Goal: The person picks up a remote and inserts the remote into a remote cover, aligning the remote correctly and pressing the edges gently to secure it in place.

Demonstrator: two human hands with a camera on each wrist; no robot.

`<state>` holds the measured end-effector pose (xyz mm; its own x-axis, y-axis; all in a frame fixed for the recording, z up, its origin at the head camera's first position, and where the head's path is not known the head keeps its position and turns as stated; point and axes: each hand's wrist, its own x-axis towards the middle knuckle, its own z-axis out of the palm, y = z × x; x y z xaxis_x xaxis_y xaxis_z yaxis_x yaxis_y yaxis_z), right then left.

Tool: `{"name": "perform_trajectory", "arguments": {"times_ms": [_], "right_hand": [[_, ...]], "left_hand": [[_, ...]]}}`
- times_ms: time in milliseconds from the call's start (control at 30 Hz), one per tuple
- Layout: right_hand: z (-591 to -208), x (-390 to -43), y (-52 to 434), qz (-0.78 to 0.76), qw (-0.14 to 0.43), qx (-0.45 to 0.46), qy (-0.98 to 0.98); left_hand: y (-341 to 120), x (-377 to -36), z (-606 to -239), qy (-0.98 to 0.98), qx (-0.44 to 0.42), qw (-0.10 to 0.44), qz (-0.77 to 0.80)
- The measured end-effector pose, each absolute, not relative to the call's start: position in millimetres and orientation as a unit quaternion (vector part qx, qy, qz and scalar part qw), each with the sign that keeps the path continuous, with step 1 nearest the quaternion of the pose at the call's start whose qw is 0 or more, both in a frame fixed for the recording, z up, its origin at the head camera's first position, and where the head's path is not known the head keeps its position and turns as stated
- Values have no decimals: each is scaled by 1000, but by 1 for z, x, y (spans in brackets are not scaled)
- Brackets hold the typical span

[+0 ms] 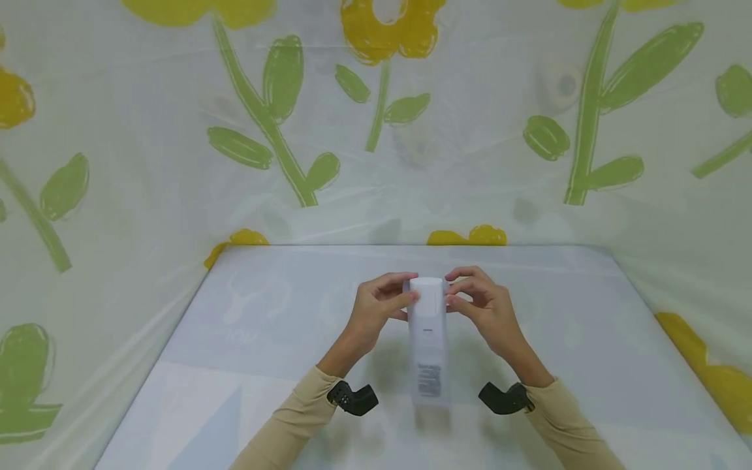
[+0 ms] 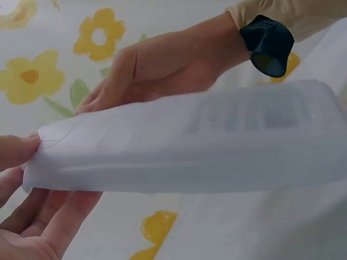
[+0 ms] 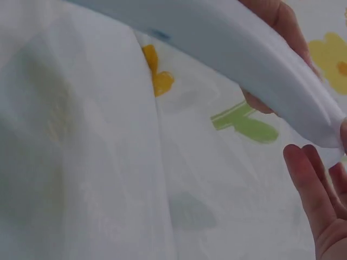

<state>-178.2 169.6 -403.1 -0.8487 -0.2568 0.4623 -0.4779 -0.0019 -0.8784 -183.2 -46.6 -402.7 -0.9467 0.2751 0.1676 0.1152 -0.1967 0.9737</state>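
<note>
A long white box (image 1: 428,336) with a barcode label on its lower part is held up above the table, its far end between both hands. Clear plastic shows along its edges. My left hand (image 1: 376,307) grips the far end from the left, thumb on the face and fingers behind. At the right edge of the same end, my right hand (image 1: 482,300) pinches with thumb and bent fingertips. The right wrist view shows the box's rounded end (image 3: 320,116) beside the right fingers (image 3: 306,179). In the left wrist view, the left thumb (image 2: 19,150) presses its end.
A pale table (image 1: 282,326) lies under the hands. Behind it and at the sides hangs a white sheet (image 1: 470,143) printed with yellow flowers and green leaves. Dark wrist devices (image 1: 352,398) sit over both beige sleeves.
</note>
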Motion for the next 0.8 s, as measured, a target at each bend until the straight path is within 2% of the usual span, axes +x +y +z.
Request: {"name": "perform_trajectory", "arguments": {"times_ms": [333,800], "right_hand": [[-403,-170,154,662,41,201,-721],[-400,-171,151,687,71,183,-700]], "left_hand": [[-47,-177,-402,641,129,46,755],[-48,-179,-402,645,139,43,750]]}}
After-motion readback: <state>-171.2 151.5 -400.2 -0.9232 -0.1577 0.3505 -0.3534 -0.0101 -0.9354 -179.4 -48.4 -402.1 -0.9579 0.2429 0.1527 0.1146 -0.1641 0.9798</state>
